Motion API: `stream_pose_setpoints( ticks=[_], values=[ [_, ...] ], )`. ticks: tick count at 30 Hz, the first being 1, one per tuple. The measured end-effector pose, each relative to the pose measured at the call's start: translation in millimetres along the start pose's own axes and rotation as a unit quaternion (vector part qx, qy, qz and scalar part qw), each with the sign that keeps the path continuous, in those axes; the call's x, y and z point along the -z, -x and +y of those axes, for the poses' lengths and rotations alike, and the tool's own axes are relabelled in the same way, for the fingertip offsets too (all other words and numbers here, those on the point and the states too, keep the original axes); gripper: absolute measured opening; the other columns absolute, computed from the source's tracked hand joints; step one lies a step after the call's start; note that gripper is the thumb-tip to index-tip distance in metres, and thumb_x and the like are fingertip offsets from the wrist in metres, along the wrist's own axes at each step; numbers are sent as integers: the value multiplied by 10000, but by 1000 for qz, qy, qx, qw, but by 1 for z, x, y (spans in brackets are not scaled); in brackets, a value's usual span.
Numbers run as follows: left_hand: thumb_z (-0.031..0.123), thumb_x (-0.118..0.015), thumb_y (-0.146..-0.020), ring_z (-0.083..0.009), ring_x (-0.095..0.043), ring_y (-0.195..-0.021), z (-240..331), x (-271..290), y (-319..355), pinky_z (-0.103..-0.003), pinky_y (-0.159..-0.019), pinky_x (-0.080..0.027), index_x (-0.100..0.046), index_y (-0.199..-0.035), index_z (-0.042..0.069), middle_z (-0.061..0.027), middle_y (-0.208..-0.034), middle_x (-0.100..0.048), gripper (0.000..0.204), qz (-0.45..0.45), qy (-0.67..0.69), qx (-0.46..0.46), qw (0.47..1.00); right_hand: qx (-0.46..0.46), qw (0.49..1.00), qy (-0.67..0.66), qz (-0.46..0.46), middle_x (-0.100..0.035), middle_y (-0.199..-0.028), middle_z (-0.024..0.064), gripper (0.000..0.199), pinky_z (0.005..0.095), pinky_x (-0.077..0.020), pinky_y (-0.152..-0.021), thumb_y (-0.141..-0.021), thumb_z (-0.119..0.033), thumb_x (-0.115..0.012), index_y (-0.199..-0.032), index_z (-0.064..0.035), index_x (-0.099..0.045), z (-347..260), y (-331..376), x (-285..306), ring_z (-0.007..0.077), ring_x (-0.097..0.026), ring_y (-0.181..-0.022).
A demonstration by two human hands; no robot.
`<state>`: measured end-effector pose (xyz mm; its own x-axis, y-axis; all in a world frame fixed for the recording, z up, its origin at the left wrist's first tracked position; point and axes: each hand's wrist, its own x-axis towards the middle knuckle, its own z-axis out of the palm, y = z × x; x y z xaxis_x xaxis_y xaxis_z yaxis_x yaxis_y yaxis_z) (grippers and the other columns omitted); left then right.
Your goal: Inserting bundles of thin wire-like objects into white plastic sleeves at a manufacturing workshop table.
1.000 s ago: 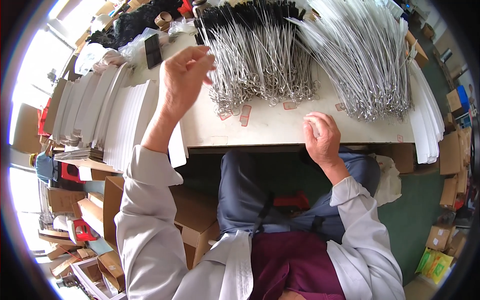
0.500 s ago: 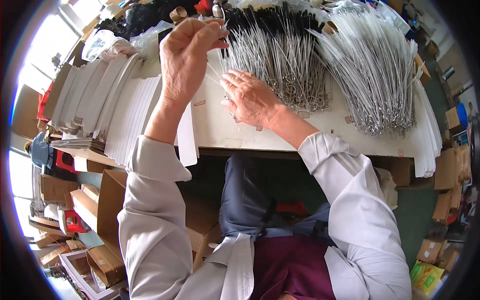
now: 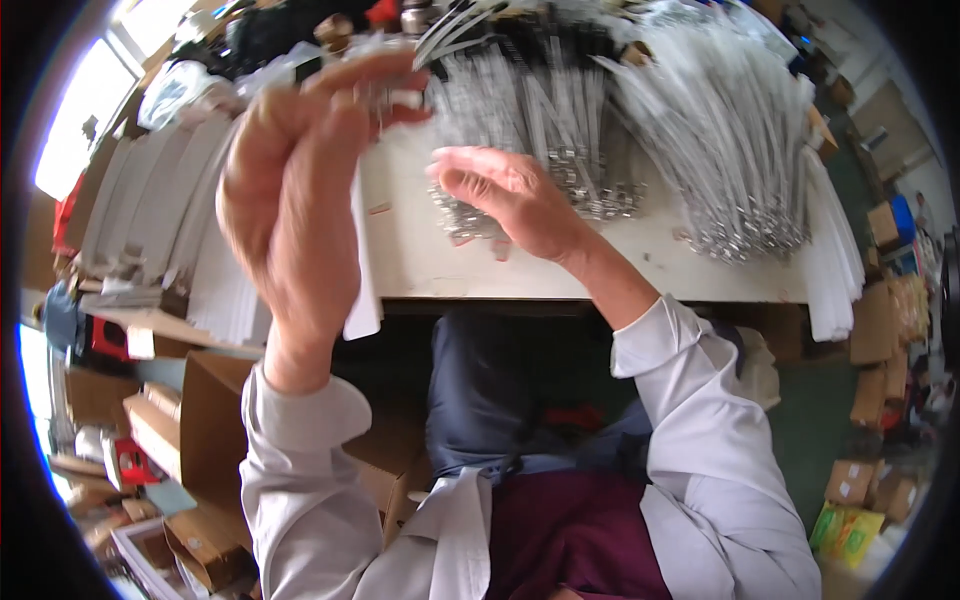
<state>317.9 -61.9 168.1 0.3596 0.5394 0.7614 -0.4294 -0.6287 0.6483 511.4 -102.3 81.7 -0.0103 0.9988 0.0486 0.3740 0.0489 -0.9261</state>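
Note:
My left hand [image 3: 305,190] is raised over the left of the table, blurred by motion. Its fingers are closed on a few thin wire brushes; shiny metal shows between the fingertips, and pale, narrow brush ends [image 3: 458,32] fan out beyond them. My right hand [image 3: 515,200] hovers at the near left side of a pile of black-bristled wire brushes [image 3: 575,125], its fingers stretched out and nothing visible in them. This pile's metal loop ends point toward me. Farther right lies a larger heap of wire brushes with clear or white bristles [image 3: 725,140], loops also toward me.
Stacks of white card strips [image 3: 155,200] stand on the table's left, with more white strips [image 3: 835,250] at its right edge. Plastic bags [image 3: 190,95] and dark bundles lie at the back left. Cardboard boxes [image 3: 215,430] are on the floor at the left, others at the right.
My left hand has moved left and nearer to me, away from my right hand. The right hand has shifted slightly right, its fingers now straighter. The view has shifted a little.

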Motion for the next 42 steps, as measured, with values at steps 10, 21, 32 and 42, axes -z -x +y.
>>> stream_pose_setpoints(
  ticks=[10, 21, 32, 42],
  values=[
    [61, -641, -974, -349, -712, -1027, -9, -87, 80, -409, -905, -574, -560, -918, -28, -303, -1230, -673, 133, -91, -78, 10, 993, 26, 820, -567, 72, -713, -1129, 200, 501, 415, -576, -863, -1125, -377, -389, -1363, 43, -526, -19, 78, 32, 306, -720, -1012],
    [100, -594, -1039, -200, -706, -817, -35, -161, 145, -346, -703, -618, -703, -980, -63, -161, -956, -730, 205, 34, 224, 438, 870, 117, 853, -425, 279, -564, -718, 15, 377, 239, -433, -471, -1130, -298, -434, -1270, 3, -614, 18, 111, 52, 87, -506, -531],
    [136, -632, -977, -94, -663, -708, -65, -217, 110, -244, -665, -555, -712, -932, -49, -48, -793, -703, 207, -233, 42, 420, 876, 52, 823, -292, 484, -467, -651, -61, 381, 204, -324, -437, -1109, -339, -501, -1144, 2, -668, 72, 206, 126, 19, -381, -504],
    [296, -709, -940, -177, -696, -632, -126, -313, 23, -294, -533, -591, -701, -944, -107, -159, -761, -709, 402, -227, -52, 479, 846, -6, 803, -323, 501, -438, -648, -56, 315, 212, -268, -440, -1101, -301, -525, -1142, -27, -674, 98, 246, 138, 16, -339, -499]
  ],
)
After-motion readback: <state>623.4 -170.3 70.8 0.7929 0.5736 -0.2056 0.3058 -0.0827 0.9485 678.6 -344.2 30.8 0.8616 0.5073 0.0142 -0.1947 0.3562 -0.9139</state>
